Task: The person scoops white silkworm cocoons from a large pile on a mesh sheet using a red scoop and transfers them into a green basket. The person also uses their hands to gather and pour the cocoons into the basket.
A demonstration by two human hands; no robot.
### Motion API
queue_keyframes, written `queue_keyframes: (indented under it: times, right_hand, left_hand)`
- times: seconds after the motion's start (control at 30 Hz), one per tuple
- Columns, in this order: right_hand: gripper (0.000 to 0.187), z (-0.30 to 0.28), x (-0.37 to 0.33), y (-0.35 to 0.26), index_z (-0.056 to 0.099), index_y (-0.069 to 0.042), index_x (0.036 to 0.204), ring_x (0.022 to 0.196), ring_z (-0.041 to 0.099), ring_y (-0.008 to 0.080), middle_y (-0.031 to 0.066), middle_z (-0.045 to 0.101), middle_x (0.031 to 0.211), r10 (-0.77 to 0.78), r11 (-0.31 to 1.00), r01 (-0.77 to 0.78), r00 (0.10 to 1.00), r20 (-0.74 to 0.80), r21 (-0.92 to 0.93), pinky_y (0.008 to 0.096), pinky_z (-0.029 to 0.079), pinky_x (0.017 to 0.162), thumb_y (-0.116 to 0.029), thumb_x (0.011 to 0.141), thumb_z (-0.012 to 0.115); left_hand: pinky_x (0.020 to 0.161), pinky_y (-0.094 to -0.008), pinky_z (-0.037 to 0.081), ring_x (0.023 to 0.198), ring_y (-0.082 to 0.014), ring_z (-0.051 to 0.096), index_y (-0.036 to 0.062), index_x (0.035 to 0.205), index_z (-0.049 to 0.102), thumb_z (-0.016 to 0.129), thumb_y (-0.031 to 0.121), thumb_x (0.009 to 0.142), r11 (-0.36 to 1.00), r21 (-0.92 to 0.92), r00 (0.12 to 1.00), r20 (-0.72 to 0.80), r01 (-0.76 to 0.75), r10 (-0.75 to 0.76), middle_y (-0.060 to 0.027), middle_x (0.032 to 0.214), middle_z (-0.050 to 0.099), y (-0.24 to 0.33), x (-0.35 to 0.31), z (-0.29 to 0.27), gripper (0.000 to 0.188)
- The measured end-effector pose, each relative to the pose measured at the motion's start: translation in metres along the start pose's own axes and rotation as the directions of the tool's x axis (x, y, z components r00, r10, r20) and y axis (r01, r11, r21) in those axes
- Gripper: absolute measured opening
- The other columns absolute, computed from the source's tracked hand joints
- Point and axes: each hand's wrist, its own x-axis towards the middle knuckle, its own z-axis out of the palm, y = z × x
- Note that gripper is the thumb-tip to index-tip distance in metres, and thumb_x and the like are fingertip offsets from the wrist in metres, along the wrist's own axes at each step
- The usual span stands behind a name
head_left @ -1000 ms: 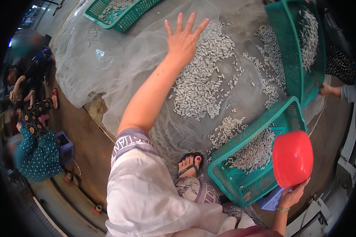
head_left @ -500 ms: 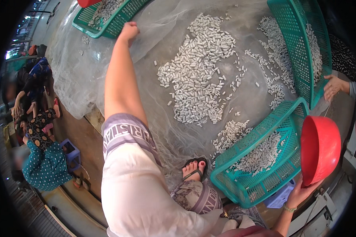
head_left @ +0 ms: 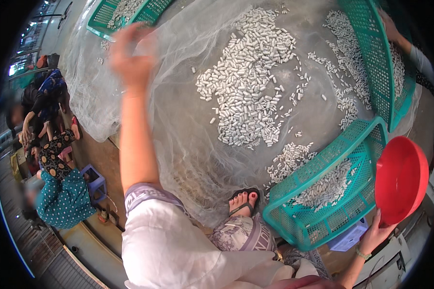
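My left hand (head_left: 132, 60) is raised over the pale mesh netting (head_left: 183, 125), just below the far-left green basket (head_left: 149, 14). Motion smears its fingers, so I cannot make out whether they hold anything. At the lower right my right hand (head_left: 377, 236) grips a red plastic bowl (head_left: 402, 180) from underneath, tilted with its inside facing up and left. Left of the bowl, a tilted green basket (head_left: 287, 214) contains small whitish-grey cylindrical pieces (head_left: 323, 185). A large pile of similar pieces (head_left: 248, 86) lies in the middle on the netting.
Another person's hand (head_left: 389, 26) is at a third green basket (head_left: 366, 43) on the right. Loose pieces (head_left: 349, 58) lie beside it. A small purple stool (head_left: 348, 238) stands under the near basket. People (head_left: 65, 202) sit at left near a blue stool (head_left: 96, 183).
My left hand, closed in a fist earlier, has swung left and is blurred. My right hand still holds the bowl. The other person's hand has moved farther up beside the right basket.
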Motion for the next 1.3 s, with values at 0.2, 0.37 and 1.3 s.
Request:
queue_keyframes:
  times: [0.2, 0.37, 1.3]
  right_hand:
    - [0.049, 0.023, 0.003, -0.011, 0.038, 0.002, 0.131, 0.100, 0.054, 0.0158, 0.0097, 0.054, 0.120, -0.011, 0.989, 0.000, 0.997, 0.081, 0.146, 0.0284, 0.042, 0.086, 0.000, 0.087, 0.059]
    - [0.052, 0.036, -0.011, -0.019, 0.037, 0.002, 0.132, 0.101, 0.054, 0.0163, 0.0106, 0.053, 0.121, -0.022, 0.991, 0.005, 0.992, 0.125, 0.137, 0.0286, 0.042, 0.087, 0.000, 0.086, 0.061]
    - [0.053, 0.044, -0.023, -0.012, 0.036, 0.003, 0.131, 0.106, 0.052, 0.0174, 0.0129, 0.049, 0.123, 0.084, 0.988, -0.103, 0.983, 0.166, 0.112, 0.0295, 0.041, 0.091, 0.000, 0.086, 0.062]
  left_hand:
    - [0.087, -0.0419, 0.044, 0.098, -0.0319, 0.056, 0.0055, 0.097, 0.062, 0.057, 0.014, 0.084, 0.923, -0.370, 0.808, 0.508, -0.108, 0.298, -0.0122, 0.098, 0.060, 0.039, -0.050, 0.193, 0.016]
    - [0.102, -0.0408, 0.036, 0.123, -0.0324, 0.043, 0.0158, 0.126, 0.054, 0.047, 0.020, 0.087, 0.958, -0.215, 0.847, 0.529, 0.191, -0.050, -0.0193, 0.131, 0.047, -0.006, -0.031, 0.283, 0.039]
    - [0.090, -0.0446, 0.046, 0.110, -0.0306, 0.054, 0.0102, 0.105, 0.065, 0.050, 0.035, 0.087, 0.994, -0.020, 0.514, 0.855, -0.104, 0.071, -0.0118, 0.114, 0.060, 0.073, -0.019, 0.259, 0.034]
